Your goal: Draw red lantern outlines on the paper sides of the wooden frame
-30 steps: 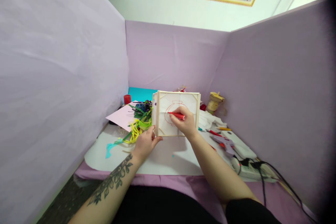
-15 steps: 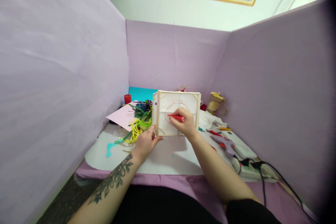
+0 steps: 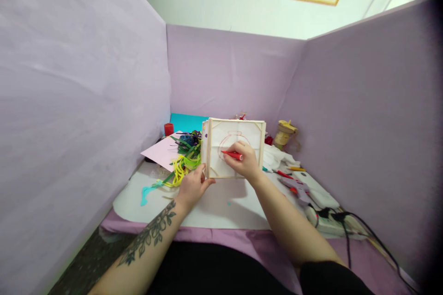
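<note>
A boxy wooden-framed paper lantern (image 3: pixel 216 166) stands upright in front of me, its white panel facing me. Red lines on that panel form a rounded outline with a short flat neck on top. My left hand (image 3: pixel 194 187) grips the lantern's lower left corner, thumb along the bottom edge. In my right hand (image 3: pixel 248 160) is a red marker (image 3: pixel 234 154), tip pointing left at the left curve of the outline. That hand covers the outline's lower right part.
Yellow and green paper strips (image 3: pixel 182 166) and a pink sheet (image 3: pixel 161 152) lie left. To the right are white cloth (image 3: pixel 277 156), a glue gun (image 3: pixel 296 187) and a power strip (image 3: pixel 325 221) with black cords. Purple partitions (image 3: pixel 235 69) enclose the table.
The whole view has shifted very slightly. Both hands, the marker and the lantern keep nearly the same positions.
</note>
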Demonstrator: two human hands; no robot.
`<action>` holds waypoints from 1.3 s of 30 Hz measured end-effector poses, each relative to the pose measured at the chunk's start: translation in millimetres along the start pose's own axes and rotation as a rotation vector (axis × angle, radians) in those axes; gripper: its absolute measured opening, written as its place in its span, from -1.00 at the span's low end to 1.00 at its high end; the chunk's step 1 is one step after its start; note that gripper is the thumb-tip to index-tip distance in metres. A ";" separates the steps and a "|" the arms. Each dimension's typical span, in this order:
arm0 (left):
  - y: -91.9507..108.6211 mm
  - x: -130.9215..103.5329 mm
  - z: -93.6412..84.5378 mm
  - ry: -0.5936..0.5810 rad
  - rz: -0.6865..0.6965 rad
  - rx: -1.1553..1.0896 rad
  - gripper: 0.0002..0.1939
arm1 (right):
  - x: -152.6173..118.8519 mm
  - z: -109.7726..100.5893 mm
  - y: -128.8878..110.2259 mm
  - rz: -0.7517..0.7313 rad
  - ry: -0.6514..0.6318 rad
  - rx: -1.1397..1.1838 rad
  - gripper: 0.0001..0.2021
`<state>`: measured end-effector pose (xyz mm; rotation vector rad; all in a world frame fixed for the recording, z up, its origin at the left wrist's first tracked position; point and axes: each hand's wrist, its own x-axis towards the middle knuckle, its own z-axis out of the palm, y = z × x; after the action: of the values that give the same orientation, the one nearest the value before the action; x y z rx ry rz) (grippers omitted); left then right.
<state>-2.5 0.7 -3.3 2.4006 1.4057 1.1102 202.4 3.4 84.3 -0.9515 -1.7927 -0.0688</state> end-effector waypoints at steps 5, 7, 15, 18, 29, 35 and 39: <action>0.1 0.1 -0.3 -0.005 -0.006 0.002 -0.53 | 0.0 -1.6 0.4 -0.001 -0.006 0.026 -0.91; 0.3 0.1 -0.7 -0.006 -0.005 0.006 -0.52 | 0.2 -2.1 0.6 -0.009 -0.010 0.018 -0.92; 1.0 0.0 -1.0 -0.010 -0.005 0.003 -0.51 | -0.6 -4.3 3.0 -0.012 -0.042 0.019 -0.93; 0.6 0.3 -0.2 -0.011 -0.006 0.008 -0.52 | -0.9 -5.1 3.5 -0.044 -0.064 -0.005 -0.94; 1.9 0.0 -1.1 -0.020 -0.009 0.014 -0.52 | -2.7 -9.3 8.1 -0.108 -0.134 -0.004 -0.94; 1.6 -0.2 -1.2 -0.026 -0.013 0.018 -0.53 | -3.7 -11.8 11.9 -0.124 -0.158 0.005 -0.94; 1.3 -0.1 -0.7 -0.019 -0.010 0.015 -0.52 | -4.4 -11.8 13.6 -0.150 -0.185 -0.019 -0.90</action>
<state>-2.1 -0.2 -2.2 2.4053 1.4243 1.0756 220.5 4.7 80.8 -0.8584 -2.0362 -0.0951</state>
